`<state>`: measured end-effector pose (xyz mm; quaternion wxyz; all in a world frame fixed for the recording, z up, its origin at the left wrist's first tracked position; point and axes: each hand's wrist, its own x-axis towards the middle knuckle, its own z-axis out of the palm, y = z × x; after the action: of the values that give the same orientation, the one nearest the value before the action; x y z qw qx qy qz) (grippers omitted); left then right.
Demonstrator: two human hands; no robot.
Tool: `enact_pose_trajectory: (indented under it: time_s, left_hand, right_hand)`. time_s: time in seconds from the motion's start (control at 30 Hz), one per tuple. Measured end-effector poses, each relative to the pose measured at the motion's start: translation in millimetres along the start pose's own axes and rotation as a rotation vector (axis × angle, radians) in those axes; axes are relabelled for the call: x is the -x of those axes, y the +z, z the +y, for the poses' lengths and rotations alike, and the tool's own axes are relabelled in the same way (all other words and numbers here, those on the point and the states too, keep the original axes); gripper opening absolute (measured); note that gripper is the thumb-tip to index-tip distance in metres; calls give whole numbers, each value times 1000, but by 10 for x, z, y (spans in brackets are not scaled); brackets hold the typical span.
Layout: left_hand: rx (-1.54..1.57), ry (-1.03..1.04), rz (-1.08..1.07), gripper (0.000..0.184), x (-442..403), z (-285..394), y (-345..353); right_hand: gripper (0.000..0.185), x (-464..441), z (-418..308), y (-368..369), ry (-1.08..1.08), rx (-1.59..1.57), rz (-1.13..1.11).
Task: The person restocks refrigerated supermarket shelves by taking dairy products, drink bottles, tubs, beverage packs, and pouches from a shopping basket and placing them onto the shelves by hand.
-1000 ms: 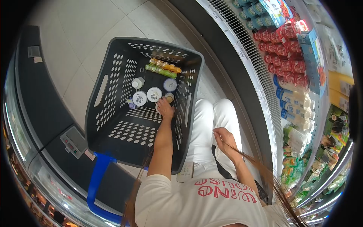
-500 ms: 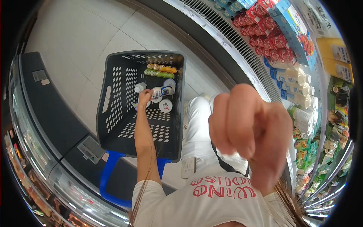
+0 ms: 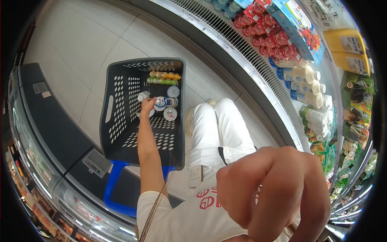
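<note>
My left hand (image 3: 148, 105) reaches down into a dark grey shopping basket (image 3: 133, 155). Its fingers close around the end of a white bottle with a blue label (image 3: 164, 102), which lies on its side. Close by are another white bottle (image 3: 143, 96), a white round tub (image 3: 170, 114) and a tub with a bluish lid (image 3: 173, 91). Packs of small orange-topped bottles (image 3: 165, 75) and green ones (image 3: 162, 81) sit at the far end. Very near the camera, my right hand (image 3: 278, 189) is raised with curled fingers, nothing visible in it.
The basket has a blue handle (image 3: 115, 187). On the right, a chilled shelf carries red packs (image 3: 266, 30), white-and-blue bottles (image 3: 300, 86) and yellow jugs (image 3: 346, 50). A freezer case (image 3: 76, 201) with a scale (image 3: 96, 162) lines the left. Tiled floor (image 3: 80, 48) lies beyond.
My right hand has come lower and looks larger. In the basket, my left hand and the bottle have shifted slightly, the bottle lying a little lower. The whole view has turned a bit.
</note>
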<state>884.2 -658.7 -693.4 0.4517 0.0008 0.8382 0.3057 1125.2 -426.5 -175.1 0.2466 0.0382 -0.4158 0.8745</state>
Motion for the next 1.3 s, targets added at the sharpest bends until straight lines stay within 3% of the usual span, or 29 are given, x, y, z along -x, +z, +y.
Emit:
enact_pose_trajectory:
  time_s: [0.13,0.27,0.37,0.47,0.57,0.63,0.7,0.8,0.87,0.9,0.97,1.03,1.07,1.1,1.13,1.17,1.2,1.23,1.3]
  left_hand:
    - [-61,-2,62,43,65,-11,217]
    - [-220,67,136,46,-409,-639,566]
    - [-311,23,167,50,-56,-386,841]
    - [-298,-79,189,57,287,-90,1015]
    - [-271,-150,233,60,173,-285,1245]
    - [-251,-142,238,64,76,-392,1378]
    - [-263,-146,228,66,89,-514,1493]
    - [-234,-170,169,68,-90,-718,1621]
    - [-214,-183,133,69,-149,-718,1634]
    - [-19,-295,-59,64,2,-531,1455]
    - [-164,-53,-20,60,-200,-985,1475]
    - [-311,59,-16,59,194,-878,1215]
    - [-242,-74,-90,54,323,-857,1096]
    - [-283,-81,-56,44,510,-826,993]
    - [-516,88,-169,37,573,-864,801]
    - [-278,5,-137,41,1141,-317,568]
    - [-262,38,-70,33,900,-806,570]
    - [-227,-194,-51,30,1169,-559,390]
    - [-59,-132,11,33,1225,-728,219]
  right_hand:
    - [25,-49,53,-50,-35,18,9]
    - [23,-84,50,-128,-17,58,-27]
    - [21,-51,71,-229,6,65,-68]
    - [8,-108,432,-134,-308,-27,9]
    - [7,-131,572,-112,-439,-13,71]
    - [9,-108,534,-258,-270,21,12]
    - [16,-26,413,-557,42,23,-102]
    - [19,385,566,-826,232,114,226]
    - [23,604,662,-1126,396,235,175]
    - [23,763,732,-1212,461,272,188]
    - [16,992,804,-1262,660,256,325]
    - [10,1210,872,-1243,824,293,458]
    - [12,1285,884,-1231,879,322,522]
    - [16,1359,894,-1198,887,384,560]
    - [18,1388,861,-1126,888,383,580]
    - [19,1388,808,-1049,874,410,554]
    - [21,1386,725,-942,875,430,528]
    - [22,1342,607,-799,889,457,496]
    - [26,1242,391,-589,860,503,426]
